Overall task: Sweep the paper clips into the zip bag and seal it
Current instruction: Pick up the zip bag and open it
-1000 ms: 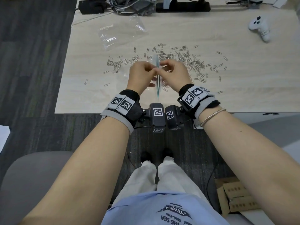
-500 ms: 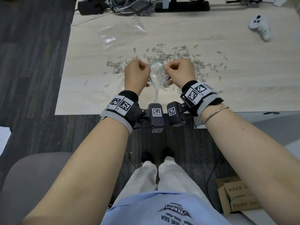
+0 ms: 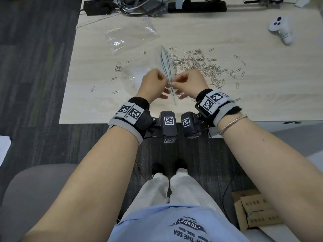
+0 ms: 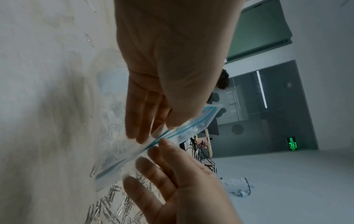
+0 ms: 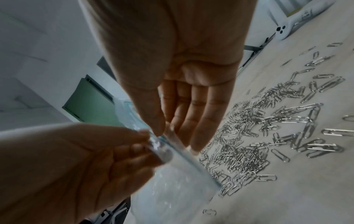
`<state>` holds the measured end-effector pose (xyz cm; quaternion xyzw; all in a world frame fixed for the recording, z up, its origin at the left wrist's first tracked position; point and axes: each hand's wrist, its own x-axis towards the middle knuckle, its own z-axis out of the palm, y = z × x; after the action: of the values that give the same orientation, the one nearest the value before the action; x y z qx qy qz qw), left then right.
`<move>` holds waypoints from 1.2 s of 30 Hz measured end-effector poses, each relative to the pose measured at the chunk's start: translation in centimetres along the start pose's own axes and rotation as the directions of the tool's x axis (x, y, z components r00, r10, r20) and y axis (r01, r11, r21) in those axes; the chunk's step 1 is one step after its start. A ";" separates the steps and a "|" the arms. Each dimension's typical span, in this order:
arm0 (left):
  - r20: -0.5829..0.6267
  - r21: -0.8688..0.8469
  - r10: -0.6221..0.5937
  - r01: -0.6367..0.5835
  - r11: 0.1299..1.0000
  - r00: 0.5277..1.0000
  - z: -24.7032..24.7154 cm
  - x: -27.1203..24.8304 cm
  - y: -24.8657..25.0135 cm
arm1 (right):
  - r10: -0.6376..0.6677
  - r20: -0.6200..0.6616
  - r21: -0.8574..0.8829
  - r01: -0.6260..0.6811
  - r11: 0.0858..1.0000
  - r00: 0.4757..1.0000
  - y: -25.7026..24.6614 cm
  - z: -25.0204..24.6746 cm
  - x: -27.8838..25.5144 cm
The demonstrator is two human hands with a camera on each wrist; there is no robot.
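A clear zip bag (image 3: pixel 165 63) with blue-green zip strips stands edge-on over the table, its mouth a narrow slit running away from me. My left hand (image 3: pixel 166 82) pinches the left lip and my right hand (image 3: pixel 174 84) pinches the right lip, near the slit's near end. The left wrist view shows the left hand (image 4: pixel 168 128) with thumb and fingers on the zip bag (image 4: pixel 184 131). The right wrist view shows the right hand (image 5: pixel 162 133) pinching the zip bag (image 5: pixel 182 171). Silver paper clips (image 3: pixel 201 65) lie heaped right of the bag, and a few paper clips (image 3: pixel 118 67) lie left of it.
A second crumpled clear bag (image 3: pixel 129 37) lies at the back left of the light wooden table (image 3: pixel 262 95). A white controller (image 3: pixel 281 27) sits at the back right. Cables and a black power strip (image 3: pixel 197 5) line the far edge.
Half a second ago the hands held the bag's mouth pulled apart. Now its two lips lie close together as a long narrow slit. Both hands stay pinched on it.
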<state>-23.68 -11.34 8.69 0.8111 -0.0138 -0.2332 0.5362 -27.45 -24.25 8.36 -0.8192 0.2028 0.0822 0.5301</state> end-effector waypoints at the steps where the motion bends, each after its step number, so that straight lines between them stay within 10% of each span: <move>1: 0.015 -0.011 0.014 -0.014 1.000 1.000 0.0 0.1 -0.1 | 0.000 0.016 0.011 0.000 1.000 1.000 0.1 0.1 -0.1; 13: -0.173 0.033 0.013 -0.007 0.999 0.985 -0.8 1.1 -0.8 | 0.036 -0.195 0.016 -0.033 0.999 0.980 0.5 -1.0 0.9; 25: -0.087 0.035 0.042 -0.039 0.999 0.995 0.3 0.1 0.4 | -0.034 -0.064 0.032 0.036 0.999 0.997 -0.5 0.1 0.5; 36: -0.418 0.042 0.171 -0.169 0.985 0.892 -2.6 -0.1 1.7 | 0.043 -0.263 0.206 0.012 0.978 0.964 -1.9 -1.8 0.5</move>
<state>-22.36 -9.82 10.99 0.8391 0.0307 -0.0054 0.5430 -26.33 -25.28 10.53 -0.7619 0.2860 -0.0456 0.5793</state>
